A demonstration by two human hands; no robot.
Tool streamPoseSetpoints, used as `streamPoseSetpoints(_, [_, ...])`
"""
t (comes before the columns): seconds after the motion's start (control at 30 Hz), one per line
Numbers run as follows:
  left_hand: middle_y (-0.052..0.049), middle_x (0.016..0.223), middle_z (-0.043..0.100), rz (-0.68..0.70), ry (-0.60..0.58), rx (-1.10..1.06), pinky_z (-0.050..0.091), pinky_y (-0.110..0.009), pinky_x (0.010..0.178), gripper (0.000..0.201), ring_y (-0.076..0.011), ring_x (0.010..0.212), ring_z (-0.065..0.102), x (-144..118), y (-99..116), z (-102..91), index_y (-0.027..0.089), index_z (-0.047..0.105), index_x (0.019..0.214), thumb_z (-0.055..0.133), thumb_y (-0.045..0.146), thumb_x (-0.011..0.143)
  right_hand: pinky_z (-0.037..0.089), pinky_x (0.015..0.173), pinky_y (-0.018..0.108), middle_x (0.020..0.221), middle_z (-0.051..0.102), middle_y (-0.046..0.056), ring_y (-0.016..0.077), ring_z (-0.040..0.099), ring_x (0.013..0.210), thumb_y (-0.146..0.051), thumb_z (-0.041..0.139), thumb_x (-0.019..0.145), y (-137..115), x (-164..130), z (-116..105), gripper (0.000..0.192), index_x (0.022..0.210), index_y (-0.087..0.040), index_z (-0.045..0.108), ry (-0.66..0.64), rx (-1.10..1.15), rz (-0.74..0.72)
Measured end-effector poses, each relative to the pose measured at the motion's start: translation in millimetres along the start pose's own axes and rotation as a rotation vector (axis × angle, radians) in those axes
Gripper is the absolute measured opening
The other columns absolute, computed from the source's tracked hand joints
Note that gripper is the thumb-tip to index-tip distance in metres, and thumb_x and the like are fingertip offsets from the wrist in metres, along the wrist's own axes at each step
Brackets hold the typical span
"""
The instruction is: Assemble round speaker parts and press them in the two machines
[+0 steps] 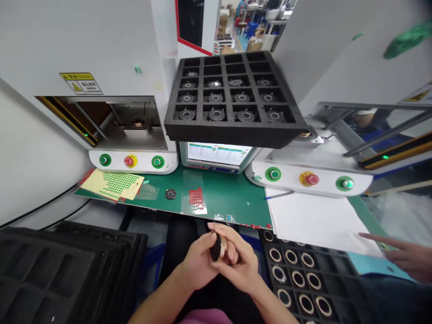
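Note:
Just above my lap, my left hand [198,262] and my right hand [243,261] are closed together around a watch case [216,251]. It is tilted on edge, with a dark side and a rose-gold rim showing between the fingers. My palms and fingers hide the rest of it. On the green bench top beyond my hands lies a dark round watch case [170,194], back side up. A sheet of small red stickers [197,200] is to the right of that case.
A foam tray [232,130] with watch cases rests above a screen [216,154]. Presses with buttons [157,162] flank it. Stacked foam trays [43,274] stand left; a tray of rings [332,265] lies right. Another person's hand [407,256] points over white paper [313,218].

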State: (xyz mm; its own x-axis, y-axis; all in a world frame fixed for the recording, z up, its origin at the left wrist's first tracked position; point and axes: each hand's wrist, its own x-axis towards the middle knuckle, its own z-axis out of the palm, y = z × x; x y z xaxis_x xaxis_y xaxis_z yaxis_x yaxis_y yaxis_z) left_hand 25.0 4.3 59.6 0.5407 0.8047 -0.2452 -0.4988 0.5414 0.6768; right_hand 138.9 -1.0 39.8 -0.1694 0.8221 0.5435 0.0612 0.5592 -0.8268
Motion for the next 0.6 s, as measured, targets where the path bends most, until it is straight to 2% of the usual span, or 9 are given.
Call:
streamPoseSetpoints(0.07, [-0.006,0.064,0.053,0.085,0.085,0.341,0.047,-0.034,0.071,0.060,-0.0202,0.068,0.057,7,3,-17.0,0.018,0.050,0.060,0.029,0.066,0.090,0.058,0.093,0.037,0.119,0.070,0.011,0.0247,0.068,0.110,-0.032,0.069,0.087,10,-4,2,0.047,0.132,-0.026,0.055,0.007,-0.064,0.037])
streamPoseSetpoints(0.13, [-0.010,0.075,0.061,0.191,0.218,0.725,0.050,-0.036,0.078,0.065,-0.0229,0.080,0.061,13,14,-43.4,0.017,0.061,0.072,0.020,0.061,0.094,0.058,0.090,0.036,0.116,0.071,0.010,0.0243,0.070,0.106,-0.033,0.067,0.088,26,-5,-4,0.044,0.129,-0.026,0.056,0.005,-0.174,0.066])
streamPoseSetpoints(0.2, [-0.012,0.097,0.067,0.270,0.386,1.051,0.046,-0.041,0.094,0.048,-0.0263,0.102,0.060,17,33,-76.2,0.017,0.067,0.094,0.035,0.054,0.095,0.059,0.089,0.037,0.113,0.072,0.010,0.0243,0.071,0.102,-0.036,0.065,0.089,49,-2,-16,0.039,0.125,-0.024,0.057,-0.011,-0.340,0.096])
streamPoseSetpoints(0.27, [-0.014,0.119,0.062,0.279,0.548,1.235,0.036,-0.047,0.108,0.032,-0.0307,0.123,0.049,21,54,-109.3,0.018,0.064,0.112,0.055,0.039,0.089,0.058,0.089,0.040,0.112,0.072,0.011,0.0257,0.071,0.102,-0.038,0.062,0.089,75,5,-32,0.036,0.121,-0.022,0.058,-0.031,-0.486,0.129])
streamPoseSetpoints(0.33, [-0.016,0.129,0.057,0.233,0.670,1.401,0.030,-0.051,0.112,0.036,-0.0339,0.131,0.042,25,71,-136.4,0.017,0.061,0.120,0.061,0.023,0.085,0.058,0.089,0.043,0.112,0.072,0.013,0.0279,0.071,0.102,-0.040,0.060,0.089,100,14,-48,0.036,0.118,-0.020,0.059,-0.040,-0.566,0.153])
streamPoseSetpoints(0.43, [-0.017,0.126,0.059,0.111,0.723,1.610,0.038,-0.048,0.107,0.042,-0.0327,0.125,0.050,31,83,-159.9,0.014,0.059,0.125,0.062,0.012,0.083,0.059,0.086,0.045,0.111,0.072,0.013,0.0295,0.070,0.102,-0.039,0.058,0.087,127,24,-65,0.034,0.115,-0.021,0.061,-0.073,-0.637,0.175])
streamPoseSetpoints(0.6, [-0.010,0.119,0.063,-0.039,0.643,1.856,0.047,-0.046,0.100,0.028,-0.0237,0.112,0.060,40,89,-169.7,0.013,0.062,0.117,0.062,0.022,0.091,0.058,0.090,0.043,0.115,0.071,0.012,0.0277,0.069,0.107,-0.033,0.056,0.086,144,20,-77,0.033,0.116,-0.021,0.061,-0.179,-0.728,0.195])
